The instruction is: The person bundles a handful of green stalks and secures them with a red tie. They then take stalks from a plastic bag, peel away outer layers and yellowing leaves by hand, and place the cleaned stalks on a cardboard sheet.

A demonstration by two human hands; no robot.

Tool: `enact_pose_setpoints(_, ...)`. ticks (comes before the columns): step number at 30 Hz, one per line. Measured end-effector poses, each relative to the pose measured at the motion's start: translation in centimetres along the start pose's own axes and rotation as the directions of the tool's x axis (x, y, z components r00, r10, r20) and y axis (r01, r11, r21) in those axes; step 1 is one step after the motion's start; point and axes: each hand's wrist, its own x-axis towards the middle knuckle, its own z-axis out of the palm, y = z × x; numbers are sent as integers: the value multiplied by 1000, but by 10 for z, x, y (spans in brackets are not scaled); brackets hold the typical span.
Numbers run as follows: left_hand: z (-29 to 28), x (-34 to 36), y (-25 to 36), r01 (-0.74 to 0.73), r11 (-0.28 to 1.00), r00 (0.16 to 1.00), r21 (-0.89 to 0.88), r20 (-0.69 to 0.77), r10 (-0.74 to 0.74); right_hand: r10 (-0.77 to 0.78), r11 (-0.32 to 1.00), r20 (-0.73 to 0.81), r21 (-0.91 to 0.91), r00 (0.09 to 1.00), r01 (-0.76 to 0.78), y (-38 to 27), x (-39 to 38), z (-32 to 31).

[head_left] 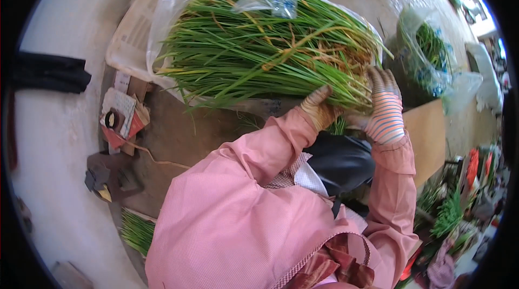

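Note:
A large pile of long green leafy stalks (254, 51), yellow and brown toward the right end, fills a clear plastic bag (162, 35) lying in a pale crate (127, 37). My left hand (318, 108), in a soiled tan glove, is closed on the stalks at the pile's near right edge, its thumb showing on top. My right hand (385, 105), in a striped glove with dirty fingertips, curls round the pale ends of the stalks at the right. The undersides of both hands are hidden.
A green-filled bag (424, 43) stands at the right, near a cardboard sheet (424, 137). Leafy bunches (448, 213) lie lower right. Papers (119, 116) and a tape roll (112, 120) sit left, above a cord (162, 160). More stalks (135, 229) lie lower left beside a white wall (48, 154).

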Motion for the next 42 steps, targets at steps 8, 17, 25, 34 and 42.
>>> enact_pose_setpoints(8, 3, -1, -11, -5, 1000, 994, -18, -111, 3, 42, 995, 533, 51, 845, -82, -3, 32, 33)
enact_pose_setpoints(17, -38, 13, -15, -156, 77, 974, 985, 141, 175, -132, 985, 507, 164, 852, 55, 25, 49, 7)
enact_pose_setpoints(25, -26, 37, 55, -5, -174, 943, 985, 63, 327, -112, 992, 585, 15, 803, 128, -61, 44, -98)
enact_pose_setpoints(34, -11, 60, 70, 296, 214, 920, 931, -339, 197, 548, 707, 216, 398, 808, -585, 51, -78, -207)
enact_pose_setpoints(42, 46, -37, -19, -230, 193, 967, 954, 201, 160, 918, 2, 158, 915, 364, -403, 83, -247, -35)
